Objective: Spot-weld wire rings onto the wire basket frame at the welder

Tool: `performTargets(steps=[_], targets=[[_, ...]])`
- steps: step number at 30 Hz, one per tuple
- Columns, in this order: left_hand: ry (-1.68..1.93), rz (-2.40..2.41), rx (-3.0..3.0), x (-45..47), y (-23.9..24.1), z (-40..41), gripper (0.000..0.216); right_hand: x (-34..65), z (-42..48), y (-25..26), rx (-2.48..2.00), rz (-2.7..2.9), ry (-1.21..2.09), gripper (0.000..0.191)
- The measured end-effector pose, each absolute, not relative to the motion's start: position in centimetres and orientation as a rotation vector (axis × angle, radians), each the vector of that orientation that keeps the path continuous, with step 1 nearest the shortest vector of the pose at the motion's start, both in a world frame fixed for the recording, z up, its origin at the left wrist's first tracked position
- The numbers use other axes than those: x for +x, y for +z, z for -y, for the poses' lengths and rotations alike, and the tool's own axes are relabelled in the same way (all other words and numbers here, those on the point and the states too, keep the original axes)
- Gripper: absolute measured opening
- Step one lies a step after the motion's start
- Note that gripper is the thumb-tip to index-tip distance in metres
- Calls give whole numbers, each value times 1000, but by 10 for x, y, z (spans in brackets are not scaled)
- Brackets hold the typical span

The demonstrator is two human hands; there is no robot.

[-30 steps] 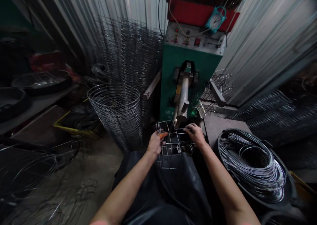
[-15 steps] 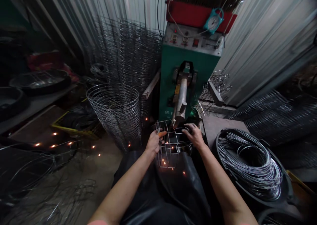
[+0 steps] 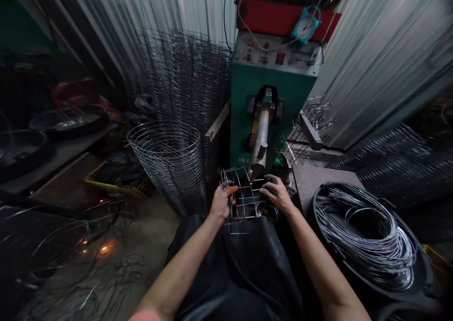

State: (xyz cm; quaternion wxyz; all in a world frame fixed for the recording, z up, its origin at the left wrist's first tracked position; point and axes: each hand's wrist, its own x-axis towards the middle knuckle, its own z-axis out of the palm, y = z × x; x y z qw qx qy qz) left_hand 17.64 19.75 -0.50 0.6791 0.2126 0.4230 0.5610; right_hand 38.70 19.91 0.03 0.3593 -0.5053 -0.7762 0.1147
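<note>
My left hand (image 3: 221,204) is closed on the left side of a small wire basket frame (image 3: 243,202), a curved grid of thin metal rods. An orange cover (image 3: 231,190) sits on that hand's thumb. On the frame's right side, my right hand (image 3: 279,194) pinches the rods between thumb and fingers. Just above the grid is the tip of the spot welder's cylindrical arm (image 3: 260,139); whether tip and rods touch, I cannot tell. The frame's lower part is over a black apron (image 3: 226,269) on my lap.
The green welding machine (image 3: 244,104) stands ahead. Nested wire baskets (image 3: 166,156) rise on the left. A tub (image 3: 320,217) on the right holds coiled wire rods (image 3: 382,245). Glowing sparks (image 3: 105,249) and loose wire lie on the left floor; finished-looking wire pieces (image 3: 316,116) hang behind right.
Sparks that were flying around the frame and to the left are gone, except a few glowing low on the left. The hands keep their hold; the view has shifted slightly.
</note>
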Motion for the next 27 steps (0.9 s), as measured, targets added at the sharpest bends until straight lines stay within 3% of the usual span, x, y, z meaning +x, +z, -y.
performTargets(steps=[27], targets=[[1262,-947,374,178,-10,-232,45,388,-231,2,-1360,2011,348,24]])
